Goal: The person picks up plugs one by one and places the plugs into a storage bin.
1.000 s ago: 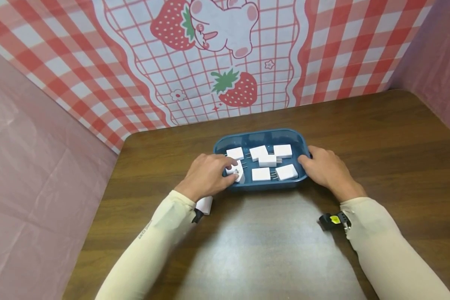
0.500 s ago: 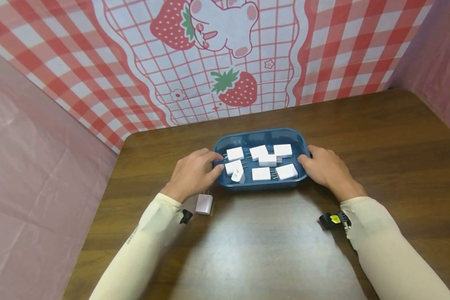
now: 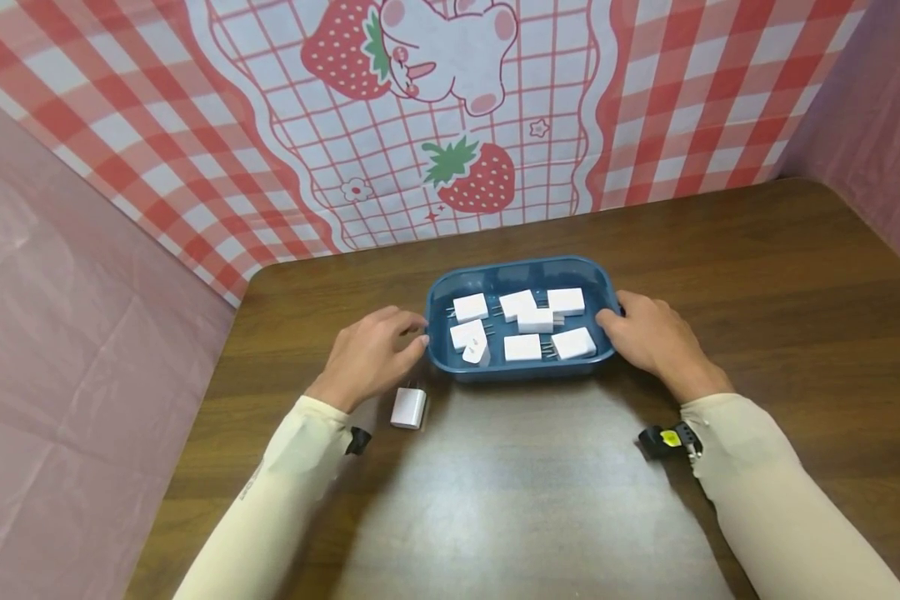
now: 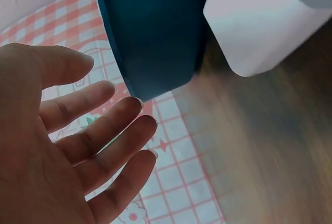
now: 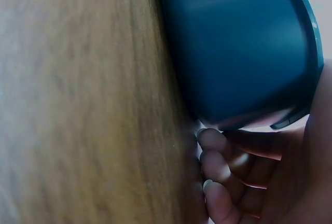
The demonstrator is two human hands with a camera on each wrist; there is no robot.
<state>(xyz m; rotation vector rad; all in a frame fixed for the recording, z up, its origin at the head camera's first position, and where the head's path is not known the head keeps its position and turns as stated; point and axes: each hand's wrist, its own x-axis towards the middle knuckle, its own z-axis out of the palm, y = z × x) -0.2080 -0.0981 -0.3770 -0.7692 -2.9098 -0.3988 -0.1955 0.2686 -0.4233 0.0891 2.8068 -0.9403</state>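
Note:
My left hand [image 3: 370, 354] holds nothing; its fingers are loosely bent beside the left end of a blue plastic tray [image 3: 525, 376]. In the left wrist view the fingers are spread near the tray's wall [image 4: 155, 32]. At the tray's right end my right hand [image 3: 656, 337] grips the rim, thumb on top and fingers curled below, as the right wrist view shows at the tray's outer side [image 5: 233, 47]. Inside the tray lie several white charger plugs [image 3: 522, 347] with metal prongs, some overlapping. Another white charger plug [image 3: 408, 408] lies on the table in front of my left wrist.
The brown wooden table [image 3: 757, 275] has a rounded far edge. Behind it hangs a red-and-white checked cloth [image 3: 270, 183] with strawberries printed on it. Pink cloth [image 3: 82, 333] hangs at the left and right sides.
My left hand let go of a charger plug inside the tray and drew back left past the rim, uncovering the plug on the table. My right hand and the tray stayed put.

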